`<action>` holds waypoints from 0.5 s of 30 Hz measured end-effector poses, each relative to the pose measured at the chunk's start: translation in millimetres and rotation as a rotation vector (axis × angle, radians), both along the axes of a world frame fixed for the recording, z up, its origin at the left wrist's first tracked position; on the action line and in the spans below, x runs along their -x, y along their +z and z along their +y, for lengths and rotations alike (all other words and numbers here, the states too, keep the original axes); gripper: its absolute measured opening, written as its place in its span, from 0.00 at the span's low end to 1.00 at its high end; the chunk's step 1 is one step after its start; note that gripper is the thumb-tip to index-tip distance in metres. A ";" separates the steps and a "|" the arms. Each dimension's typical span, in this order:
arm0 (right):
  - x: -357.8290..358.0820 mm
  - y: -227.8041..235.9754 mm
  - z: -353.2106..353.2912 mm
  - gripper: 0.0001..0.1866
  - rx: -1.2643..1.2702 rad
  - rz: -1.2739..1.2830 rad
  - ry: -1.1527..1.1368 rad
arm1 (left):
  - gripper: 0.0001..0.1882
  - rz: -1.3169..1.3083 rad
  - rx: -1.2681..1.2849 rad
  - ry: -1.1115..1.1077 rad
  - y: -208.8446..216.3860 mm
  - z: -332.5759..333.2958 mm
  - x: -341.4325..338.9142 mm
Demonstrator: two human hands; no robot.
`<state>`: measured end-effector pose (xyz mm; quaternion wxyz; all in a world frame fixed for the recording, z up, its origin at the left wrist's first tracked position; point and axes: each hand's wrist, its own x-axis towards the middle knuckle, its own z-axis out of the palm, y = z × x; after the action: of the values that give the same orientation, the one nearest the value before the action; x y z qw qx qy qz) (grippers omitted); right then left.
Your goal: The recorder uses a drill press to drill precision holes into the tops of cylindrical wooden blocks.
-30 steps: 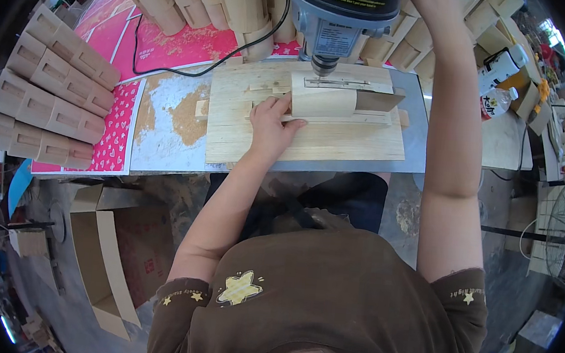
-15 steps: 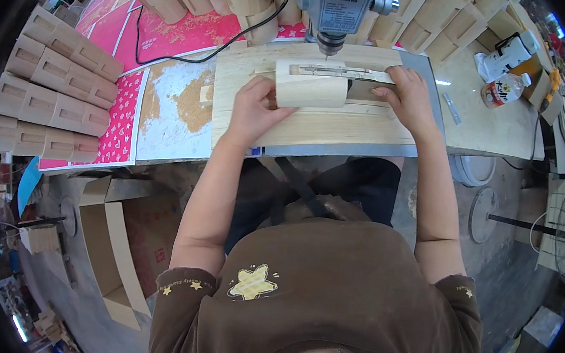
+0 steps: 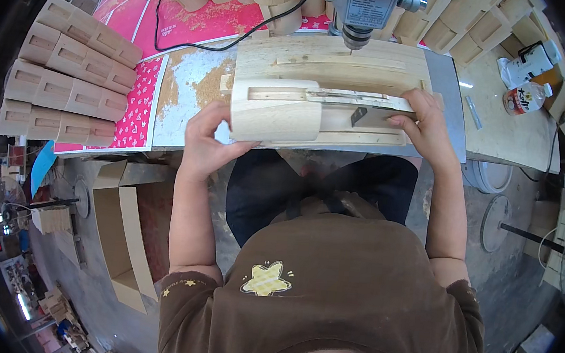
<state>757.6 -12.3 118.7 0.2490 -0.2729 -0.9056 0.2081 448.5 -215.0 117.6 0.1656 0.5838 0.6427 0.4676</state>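
Observation:
A pale wooden cylinder with a long slot cut in its upper side lies across the near part of a wooden board. My left hand grips its left end, the thumb along the near lower edge. A narrow pale strip overlaps the cylinder's right end and sticks out to the right. Its outer end is pinched between thumb and fingers of my right hand. Beneath the strip shows a flat plate with a dark end. The bench drill stands beyond, its bit above the board and apart from the cylinder.
Slotted wooden cylinders are stacked at the left, with more along the back. A black cable curves over the pink sheet. Sawdust lies left of the board. A bottle stands at the right; an open cardboard box sits below.
Both hands have brought the cylinder left and nearer to me, out from under the drill bit. The strip has slid rightward along the cylinder, uncovering much of the slot. The view has shifted slightly.

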 end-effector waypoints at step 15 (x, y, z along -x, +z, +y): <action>-5.5 -0.8 4.5 0.15 0.080 -0.015 -0.016 | 0.20 -0.830 0.400 0.273 -7.3 28.2 -10.7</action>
<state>763.1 -7.8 118.0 0.2327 -0.2916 -0.8962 0.2401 459.2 -186.7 110.3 0.4544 0.2149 0.6704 0.5458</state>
